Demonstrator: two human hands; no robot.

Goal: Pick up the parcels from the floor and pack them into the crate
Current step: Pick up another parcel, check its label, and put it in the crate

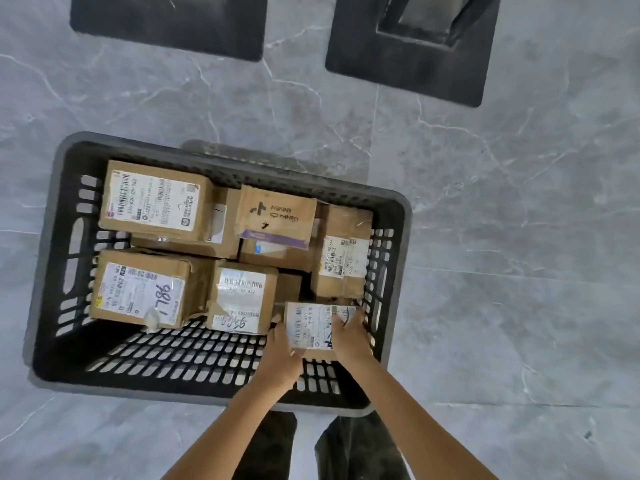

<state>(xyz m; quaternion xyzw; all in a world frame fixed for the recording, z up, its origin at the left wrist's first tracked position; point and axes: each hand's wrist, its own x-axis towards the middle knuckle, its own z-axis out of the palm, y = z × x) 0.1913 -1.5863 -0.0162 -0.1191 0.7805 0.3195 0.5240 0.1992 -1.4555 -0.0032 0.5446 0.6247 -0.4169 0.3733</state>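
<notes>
Holding parcel [311, 328] between hands [282, 346] [349, 337], apparently inside crate [138, 389]

A black slotted crate [52, 216] stands on the floor [485, 237], its far half filled with brown cardboard parcels [156, 202] bearing white labels, some stacked on others. A small parcel [313, 327], label up, is by the crate's near right corner, gripped between the left hand [282, 355] and right hand [349, 336].

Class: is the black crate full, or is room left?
Room left: the crate shows bare slotted floor along its near side.
</notes>
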